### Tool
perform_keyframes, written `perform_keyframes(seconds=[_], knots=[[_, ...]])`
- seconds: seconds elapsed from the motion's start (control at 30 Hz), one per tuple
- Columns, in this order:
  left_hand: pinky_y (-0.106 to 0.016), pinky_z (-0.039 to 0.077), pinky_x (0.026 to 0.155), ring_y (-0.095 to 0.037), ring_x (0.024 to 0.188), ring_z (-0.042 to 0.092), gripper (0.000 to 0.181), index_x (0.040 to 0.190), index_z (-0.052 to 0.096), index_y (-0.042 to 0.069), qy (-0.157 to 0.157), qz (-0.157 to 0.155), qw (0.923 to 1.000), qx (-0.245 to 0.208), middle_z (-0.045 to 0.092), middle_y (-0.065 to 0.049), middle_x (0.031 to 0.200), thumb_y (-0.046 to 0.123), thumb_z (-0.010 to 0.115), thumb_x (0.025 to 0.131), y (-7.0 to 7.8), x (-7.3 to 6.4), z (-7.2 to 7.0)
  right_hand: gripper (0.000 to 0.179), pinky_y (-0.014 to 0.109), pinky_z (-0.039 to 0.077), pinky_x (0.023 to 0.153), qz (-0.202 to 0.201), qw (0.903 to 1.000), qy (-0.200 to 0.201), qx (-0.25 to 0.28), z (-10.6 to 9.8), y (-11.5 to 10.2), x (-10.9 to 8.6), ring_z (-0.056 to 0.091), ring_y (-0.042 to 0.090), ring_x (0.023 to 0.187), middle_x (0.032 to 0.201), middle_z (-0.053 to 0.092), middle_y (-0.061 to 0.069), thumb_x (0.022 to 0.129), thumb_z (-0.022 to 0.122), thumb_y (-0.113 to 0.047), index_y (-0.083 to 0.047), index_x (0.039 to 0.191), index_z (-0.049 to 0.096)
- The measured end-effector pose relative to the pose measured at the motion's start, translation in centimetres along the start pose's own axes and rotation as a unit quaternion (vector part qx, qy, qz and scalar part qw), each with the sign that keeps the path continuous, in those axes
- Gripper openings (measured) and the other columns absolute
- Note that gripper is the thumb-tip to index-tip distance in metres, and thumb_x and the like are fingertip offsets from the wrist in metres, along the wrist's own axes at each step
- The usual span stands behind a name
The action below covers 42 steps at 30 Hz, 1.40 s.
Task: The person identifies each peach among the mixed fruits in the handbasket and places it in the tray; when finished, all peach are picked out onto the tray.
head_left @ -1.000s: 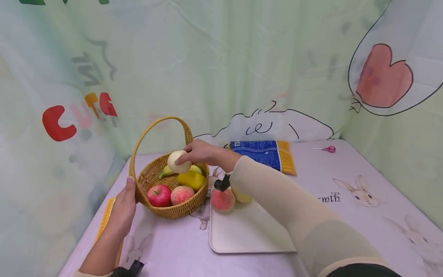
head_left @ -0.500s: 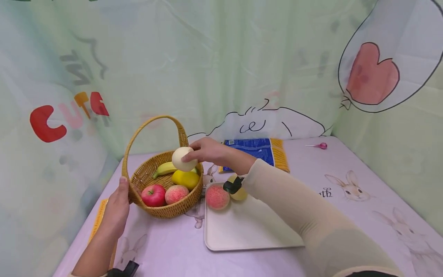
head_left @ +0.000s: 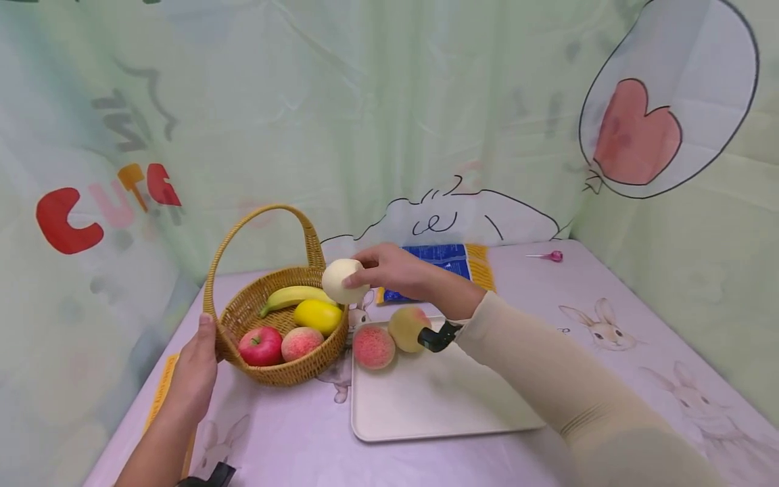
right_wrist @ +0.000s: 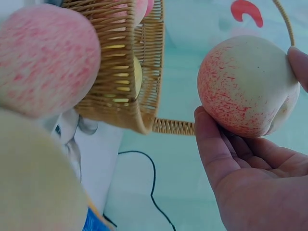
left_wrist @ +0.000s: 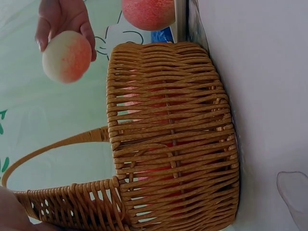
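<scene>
A round, red-speckled cream peach is pinched by the right hand near a woven brown wicker basket, gripped by the left hand.

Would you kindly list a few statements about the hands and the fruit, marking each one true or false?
1. The right hand holds a pale peach. True.
2. A pink fruit and a yellowish fruit rest on the tray. True.
3. The banana lies on the tray. False: the banana lies in the basket.
4. A red apple is in the basket. True.
5. The left hand holds a lollipop. False: the left hand holds the basket, and the lollipop lies on the table.
</scene>
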State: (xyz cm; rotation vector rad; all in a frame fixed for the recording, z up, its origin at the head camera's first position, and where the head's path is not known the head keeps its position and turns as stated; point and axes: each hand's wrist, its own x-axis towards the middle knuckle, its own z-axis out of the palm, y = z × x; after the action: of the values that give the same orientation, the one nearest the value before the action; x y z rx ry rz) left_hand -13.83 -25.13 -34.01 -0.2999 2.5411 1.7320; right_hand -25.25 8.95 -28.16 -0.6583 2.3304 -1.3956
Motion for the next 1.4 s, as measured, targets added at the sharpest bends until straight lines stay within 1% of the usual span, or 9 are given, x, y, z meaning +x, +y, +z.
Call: perform_keyframes(seconds=[0.17,0.43,0.57,0.73,0.8,0.87,1.07,1.17,1.4], knots=[[-0.062,0.011,0.127,-0.043,0.159,0.013,0.091,0.167,0.003,0.008,-0.001,-0.002,1.0000,0.000,0.011,-0.021,0.173,0.073,0.012,0.103,0.0,0.0,-0.1,0.045,0.041,0.054,0.103,0.003,1.0000,0.008,0.004,-0.8,0.7,-1.5,0.063,0.026,0.111,0.123,0.070,0.006,0.093,0.076,-0.033,-0.013,0.134,0.068],[-0.061,0.012,0.127,-0.042,0.160,0.010,0.090,0.167,0.000,0.010,-0.010,-0.001,0.9999,0.001,0.006,-0.019,0.174,0.073,0.011,0.103,-0.1,0.1,-0.1,0.053,0.046,0.049,0.113,0.037,0.9988,0.020,0.026,-1.6,2.0,-3.9,0.063,0.026,0.117,0.129,0.069,0.009,0.093,0.077,-0.028,-0.008,0.141,0.062],[-0.061,0.012,0.127,-0.043,0.160,0.011,0.090,0.167,0.001,0.010,-0.009,0.002,1.0000,-0.001,0.007,-0.019,0.174,0.072,0.012,0.103,-0.2,0.1,-0.1,0.054,0.048,0.049,0.113,0.047,0.9982,0.032,0.022,-2.0,2.6,-4.9,0.063,0.027,0.118,0.129,0.069,0.010,0.093,0.077,-0.028,-0.006,0.141,0.062],[-0.063,0.012,0.127,-0.044,0.159,0.011,0.091,0.167,0.001,0.011,-0.010,-0.001,0.9999,0.005,0.007,-0.020,0.174,0.073,0.012,0.102,-0.2,0.1,0.0,0.052,0.051,0.050,0.111,0.050,0.9977,0.045,-0.002,-2.9,3.7,-6.2,0.063,0.027,0.118,0.127,0.070,0.008,0.094,0.077,-0.032,-0.009,0.138,0.065],[-0.063,0.012,0.127,-0.044,0.159,0.011,0.091,0.167,0.001,0.011,-0.011,-0.003,0.9999,0.005,0.007,-0.019,0.174,0.074,0.011,0.102,-0.2,0.1,-0.1,0.050,0.051,0.050,0.110,0.047,0.9978,0.046,-0.008,-3.3,4.2,-6.6,0.063,0.027,0.118,0.127,0.070,0.008,0.094,0.076,-0.034,-0.008,0.136,0.066],[-0.062,0.011,0.127,-0.044,0.160,0.010,0.091,0.167,0.000,0.011,-0.010,-0.003,0.9999,0.003,0.006,-0.019,0.174,0.073,0.011,0.102,-0.1,0.1,-0.1,0.049,0.050,0.051,0.110,0.049,0.9976,0.049,-0.003,-3.6,4.6,-7.1,0.063,0.027,0.118,0.127,0.070,0.009,0.095,0.076,-0.034,-0.008,0.135,0.066],[-0.061,0.010,0.127,-0.043,0.160,0.009,0.091,0.167,0.000,0.009,-0.009,0.002,0.9999,-0.005,0.005,-0.019,0.174,0.072,0.012,0.103,-0.1,0.1,-0.1,0.055,0.050,0.049,0.113,0.079,0.9949,0.060,0.015,-4.5,6.2,-8.2,0.060,0.030,0.125,0.135,0.066,0.013,0.095,0.076,-0.033,-0.005,0.141,0.062],[-0.061,0.010,0.127,-0.043,0.160,0.009,0.091,0.167,0.000,0.010,-0.010,0.001,0.9999,-0.005,0.005,-0.019,0.174,0.073,0.012,0.103,-0.1,0.1,-0.1,0.057,0.052,0.047,0.114,0.090,0.9936,0.068,0.011,-5.0,7.3,-8.8,0.059,0.031,0.126,0.137,0.065,0.014,0.096,0.075,-0.034,-0.004,0.142,0.060],[-0.062,0.010,0.127,-0.043,0.160,0.010,0.091,0.167,0.000,0.011,-0.010,-0.001,1.0000,-0.002,0.006,-0.020,0.174,0.073,0.012,0.102,-0.1,0.1,-0.1,0.056,0.052,0.049,0.112,0.104,0.9909,0.086,-0.001,-6.2,9.5,-10.2,0.061,0.031,0.120,0.131,0.068,0.014,0.096,0.075,-0.036,-0.003,0.139,0.063]])
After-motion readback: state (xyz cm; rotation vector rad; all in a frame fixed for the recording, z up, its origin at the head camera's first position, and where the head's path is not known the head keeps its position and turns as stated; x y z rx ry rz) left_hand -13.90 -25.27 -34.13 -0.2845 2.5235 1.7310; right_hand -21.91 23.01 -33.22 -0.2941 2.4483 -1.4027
